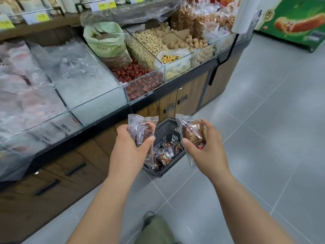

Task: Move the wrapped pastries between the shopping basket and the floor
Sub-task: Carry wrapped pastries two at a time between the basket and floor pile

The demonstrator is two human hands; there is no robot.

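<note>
Both hands, left hand (pixel 131 147) and right hand (pixel 204 147), each grip one upright pastry (pixel 141 128) above the basket (pixel 165 127), which sits below and between them.

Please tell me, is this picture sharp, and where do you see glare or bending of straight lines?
Head view: light is even, without hard shadows; the pastry in the left hand and the pastry in the right hand are fairly sharp, wrappers glinting; the plastic sheets over the left bins glare white; the wide lens bends the counter edge; the top shelves look soft.
</note>
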